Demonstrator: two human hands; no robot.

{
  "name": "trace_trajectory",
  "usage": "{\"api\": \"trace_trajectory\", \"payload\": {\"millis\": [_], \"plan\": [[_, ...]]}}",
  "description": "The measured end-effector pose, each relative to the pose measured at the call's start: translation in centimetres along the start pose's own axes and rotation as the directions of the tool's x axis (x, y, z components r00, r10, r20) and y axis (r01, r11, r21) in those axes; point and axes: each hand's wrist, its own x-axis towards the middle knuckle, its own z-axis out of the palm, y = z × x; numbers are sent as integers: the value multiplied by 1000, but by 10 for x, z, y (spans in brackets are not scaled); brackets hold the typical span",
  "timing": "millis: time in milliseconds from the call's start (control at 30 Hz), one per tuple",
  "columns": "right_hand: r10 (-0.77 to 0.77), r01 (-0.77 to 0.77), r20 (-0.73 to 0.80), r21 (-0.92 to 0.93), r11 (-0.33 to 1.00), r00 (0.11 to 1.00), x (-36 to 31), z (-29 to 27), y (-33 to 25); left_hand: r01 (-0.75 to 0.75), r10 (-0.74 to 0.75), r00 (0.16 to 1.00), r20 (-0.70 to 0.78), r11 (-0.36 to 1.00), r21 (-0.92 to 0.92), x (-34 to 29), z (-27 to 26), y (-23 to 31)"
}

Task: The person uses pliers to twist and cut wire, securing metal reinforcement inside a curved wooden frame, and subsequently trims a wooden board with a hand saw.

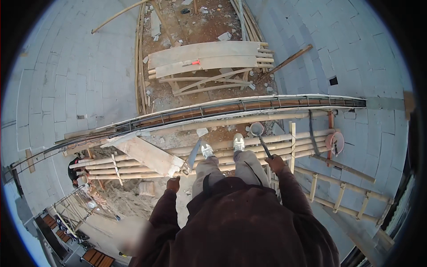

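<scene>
I stand on a platform of bamboo poles (275, 141), my two white shoes (239, 143) side by side on them. My left hand (173, 183) is closed at the handle of a trowel (194, 154), whose grey blade points up and away beside my left shoe. My right hand (275, 163) grips a thin dark handle (263, 146) that runs up to a small round grey scoop (256, 129) lying near the poles. Just beyond my feet a long rebar cage (231, 107) runs across the view along a narrow beam form.
A pale thick plank (147, 154) lies slanted on the poles at left. At right are a pink round pan (334, 142) and a bamboo ladder (342, 196). Below sit a lower plank platform (209, 57), rubble ground, grey block walls (71, 84), and another person (73, 171).
</scene>
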Motion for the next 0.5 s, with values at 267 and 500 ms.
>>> {"api": "trace_trajectory", "payload": {"millis": [267, 500], "plan": [[-26, 21, -4, -472, 881, 1000, -62, 110, 182, -257, 236, 958, -164, 958, -126, 71, -165, 191], [-32, 85, 116, -494, 865, 993, -106, 145, 245, -463, 471, 882, 7, 871, -165, -11, -118, 283]]}}
